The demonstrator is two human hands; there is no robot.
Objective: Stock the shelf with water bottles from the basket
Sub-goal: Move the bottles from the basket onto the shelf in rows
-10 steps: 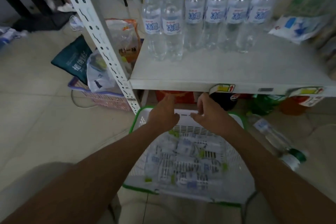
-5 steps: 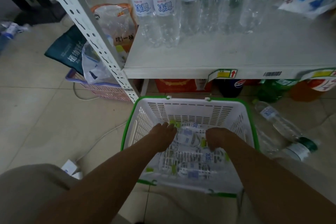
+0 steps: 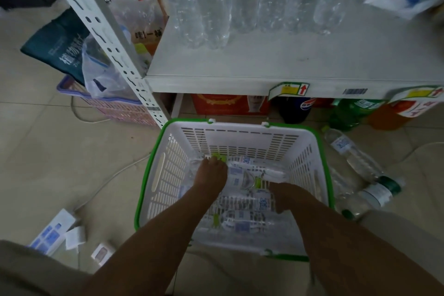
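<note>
Dim, flat indoor light with a cool cast: the white shelf board (image 3: 300,60) and basket wall (image 3: 240,142) are the brightest surfaces, while the person's forearms (image 3: 168,218) and the space under the shelf lie in shadow. Wide-angle distortion slants the shelf upright (image 3: 101,38). The frame edges are soft, and faint glints mark the standing water bottles (image 3: 209,7).

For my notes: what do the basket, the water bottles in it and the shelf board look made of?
Basket: moulded plastic, matte white slotted walls, green rim. Water bottles: thin clear glossy plastic; the slots show through them. Shelf board: probably painted metal, flat white with a folded front edge; not certain.
</note>
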